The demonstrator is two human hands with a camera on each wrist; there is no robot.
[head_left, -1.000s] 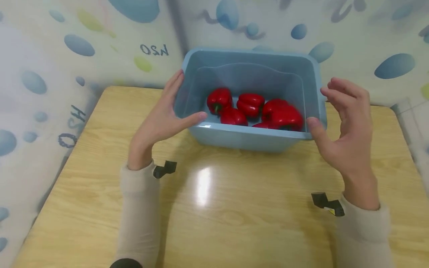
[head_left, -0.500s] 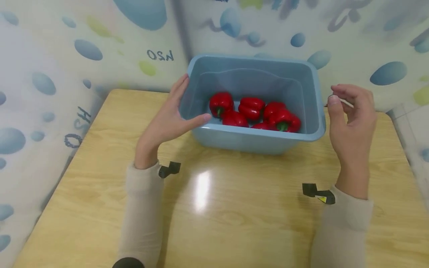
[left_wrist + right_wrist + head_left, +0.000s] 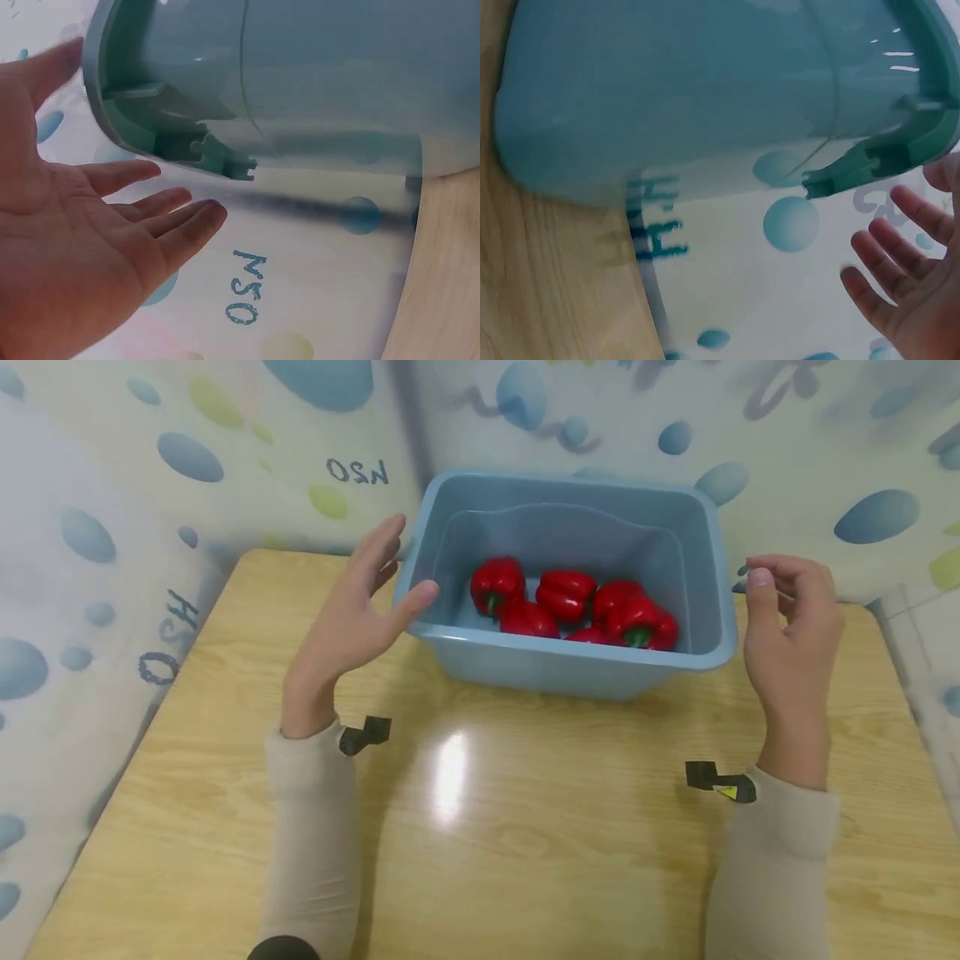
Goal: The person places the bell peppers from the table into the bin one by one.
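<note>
A blue plastic bin [image 3: 540,668] stands at the back of the table with several red bell peppers [image 3: 566,595] lying on its floor. By its left end is my left hand [image 3: 347,614], fingers relaxed and spread, holding nothing; the thumb lies near the rim, and whether it touches cannot be told. In the left wrist view the fingers of that hand [image 3: 82,247] are apart from the bin's underside rim [image 3: 139,146]. My right hand [image 3: 793,639] hovers off the bin's right end with loosely bent fingers. The right wrist view shows this hand [image 3: 915,285] with nothing in it, below the rim.
The wooden table [image 3: 525,827] runs up to a patterned wall [image 3: 247,443] just behind the bin. Another stretch of wall borders the table's left side. Small black wrist mounts [image 3: 365,735] stick out from both sleeves.
My right hand has come away from the bin's right end, its thumb drawn in toward the fingers. My left hand has since shifted left, off the bin's left end.
</note>
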